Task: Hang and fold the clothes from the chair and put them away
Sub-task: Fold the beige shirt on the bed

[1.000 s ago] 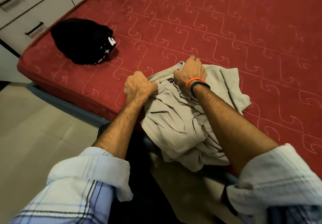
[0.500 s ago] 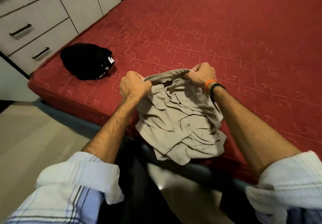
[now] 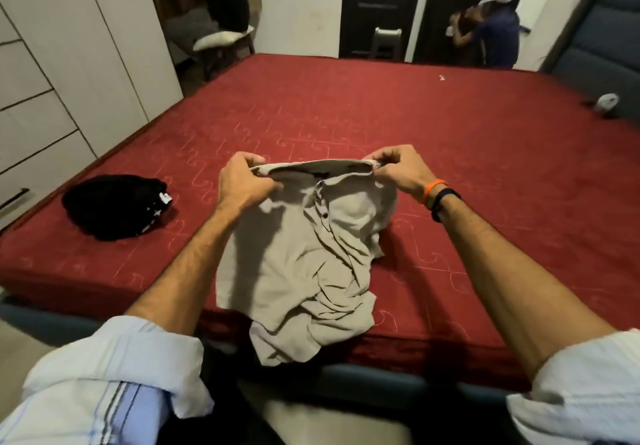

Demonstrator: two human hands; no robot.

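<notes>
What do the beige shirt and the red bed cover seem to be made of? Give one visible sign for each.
Beige shirt: looks like soft woven cloth, perhaps cotton or linen, matte; it crumples into many fine creases. Red bed cover: apparently quilted fabric with a slight sheen; stitched curling lines run across it.

You stood at a wide bed with a dark red quilted mattress point(image 3: 450, 153) on a blue-grey frame point(image 3: 374, 377). White flat-fronted wardrobe doors and drawers point(image 3: 69, 73) lined your left. Ahead were dark panelled doors point(image 3: 381, 4), a cluttered wooden chair point(image 3: 221, 39) in the corner, and a blue padded headboard point(image 3: 602, 32) on your right.
</notes>
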